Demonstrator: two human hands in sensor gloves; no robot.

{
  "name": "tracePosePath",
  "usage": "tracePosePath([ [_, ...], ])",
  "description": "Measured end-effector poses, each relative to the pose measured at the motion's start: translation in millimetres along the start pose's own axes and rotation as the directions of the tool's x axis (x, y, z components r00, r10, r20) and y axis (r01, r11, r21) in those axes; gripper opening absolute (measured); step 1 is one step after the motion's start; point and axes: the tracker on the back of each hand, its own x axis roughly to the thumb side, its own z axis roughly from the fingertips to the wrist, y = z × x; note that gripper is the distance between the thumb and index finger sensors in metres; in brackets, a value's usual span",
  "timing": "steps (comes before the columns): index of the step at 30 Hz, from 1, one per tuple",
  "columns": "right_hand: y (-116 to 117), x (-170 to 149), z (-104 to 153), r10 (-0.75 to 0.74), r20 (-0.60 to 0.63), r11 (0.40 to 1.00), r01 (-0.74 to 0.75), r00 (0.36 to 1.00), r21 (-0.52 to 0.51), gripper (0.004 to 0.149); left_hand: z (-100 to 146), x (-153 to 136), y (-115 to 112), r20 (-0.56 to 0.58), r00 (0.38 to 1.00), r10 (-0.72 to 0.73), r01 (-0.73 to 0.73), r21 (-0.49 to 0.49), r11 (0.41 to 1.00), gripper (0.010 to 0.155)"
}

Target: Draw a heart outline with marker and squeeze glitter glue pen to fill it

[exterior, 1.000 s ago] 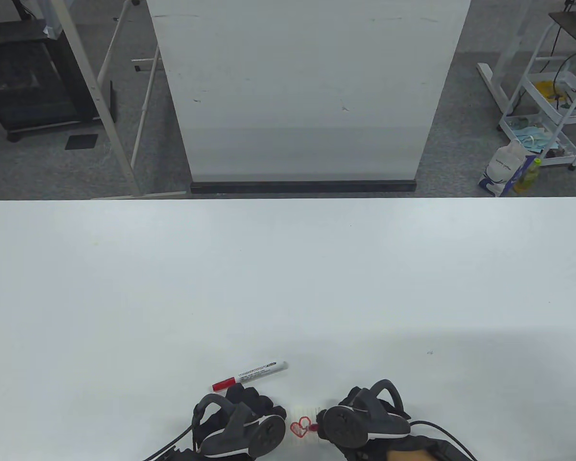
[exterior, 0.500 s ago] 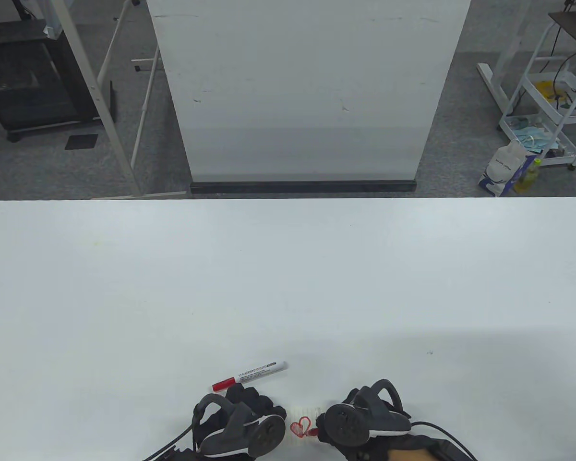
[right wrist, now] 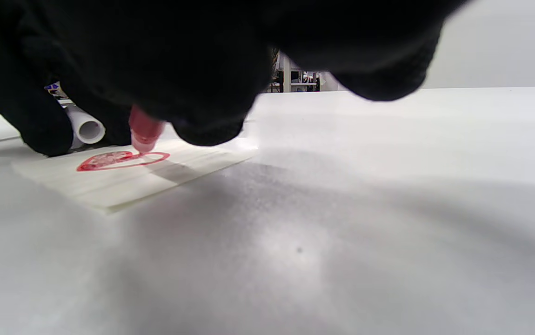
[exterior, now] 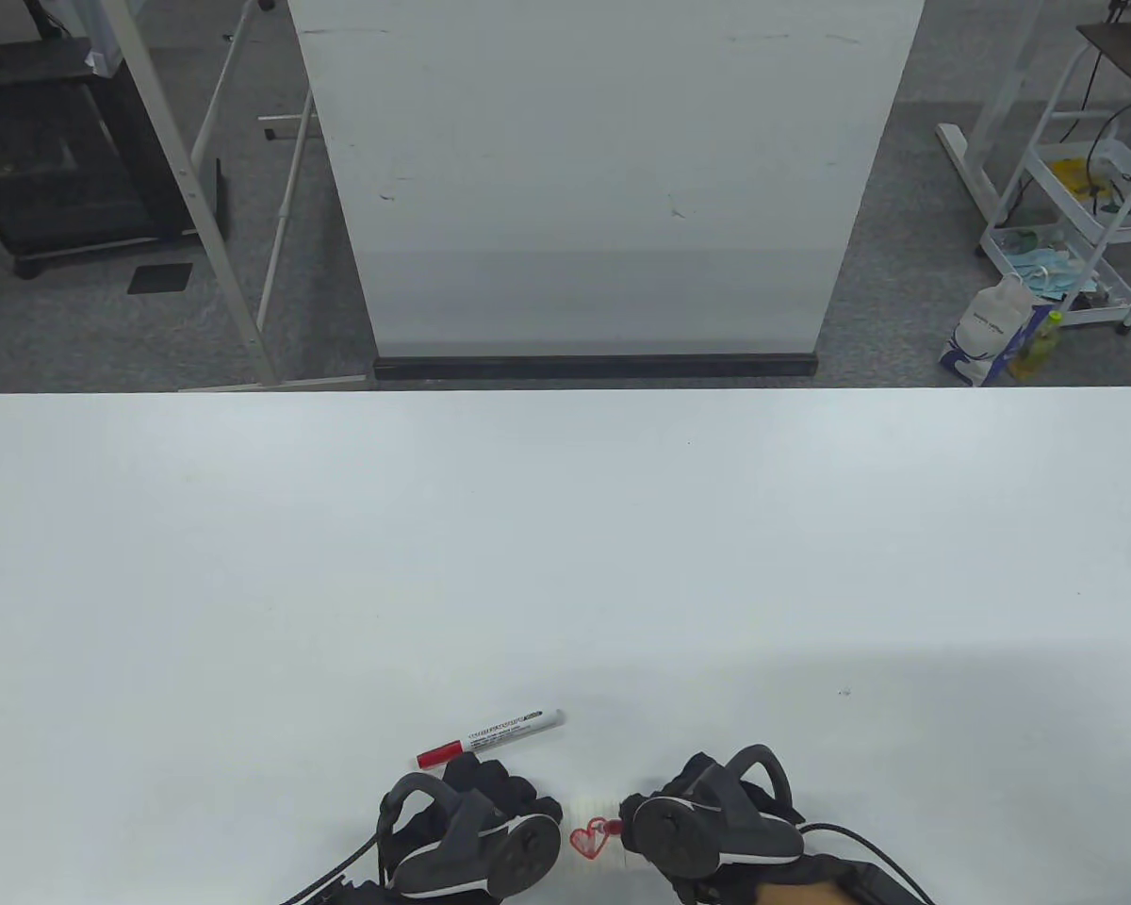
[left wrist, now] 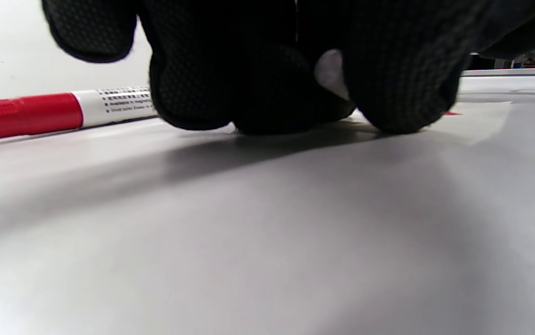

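A small paper slip (exterior: 596, 807) lies at the table's near edge with a red heart (exterior: 586, 841) drawn on it. My right hand (exterior: 707, 822) grips the red glitter glue pen (exterior: 611, 828). In the right wrist view the pen's nozzle (right wrist: 144, 131) touches the heart (right wrist: 118, 159) at its right lobe, and the left lobe holds glitter. My left hand (exterior: 476, 830) rests beside the paper, fingertips (left wrist: 402, 102) pressed down at the paper's (left wrist: 481, 118) left edge. The marker (exterior: 490, 737), white with a red cap (left wrist: 23, 116), lies loose just beyond the left hand.
The white table (exterior: 565, 547) stretches far and wide beyond the hands. A white tube end (right wrist: 88, 130) shows behind the pen in the right wrist view. A whiteboard stand (exterior: 603, 179) and a cart (exterior: 1084, 189) stand off the table.
The pen tip has shifted a little away from me along the heart's right side, and the right hand moved slightly left with it. Left hand and marker have not moved.
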Motion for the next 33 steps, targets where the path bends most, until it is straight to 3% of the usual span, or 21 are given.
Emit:
tracePosePath([
  [4, -0.5, 0.4, 0.2, -0.055, 0.034, 0.997, 0.053, 0.998, 0.049, 0.043, 0.0, 0.0, 0.0, 0.000, 1.000, 0.000, 0.000, 0.000, 1.000, 0.046],
  [9, -0.2, 0.4, -0.2, 0.026, 0.004, 1.000, -0.026, 1.000, -0.015, 0.043, 0.0, 0.0, 0.0, 0.000, 1.000, 0.000, 0.000, 0.000, 1.000, 0.046],
  [16, -1.7, -0.9, 0.4, -0.067, 0.031, 0.995, 0.064, 0.997, 0.080, 0.043, 0.0, 0.1, 0.0, 0.000, 1.000, 0.000, 0.000, 0.000, 1.000, 0.046],
  [20, -1.4, -1.4, 0.5, 0.028, 0.009, 1.000, -0.028, 1.000, -0.002, 0.043, 0.1, 0.2, 0.1, 0.000, 1.000, -0.001, 0.001, 0.000, 1.000, 0.046],
  [25, -3.5, -1.5, 1.3, -0.025, 0.046, 0.997, 0.022, 0.999, 0.072, 0.043, 0.1, 0.2, 0.1, 0.000, 1.000, -0.001, 0.001, 0.000, 1.000, 0.046],
  [33, -3.4, -1.9, 1.3, 0.010, 0.023, 1.000, -0.010, 1.000, 0.021, 0.043, -0.1, 0.1, 0.2, 0.000, 1.000, -0.002, 0.002, 0.000, 1.000, 0.046],
])
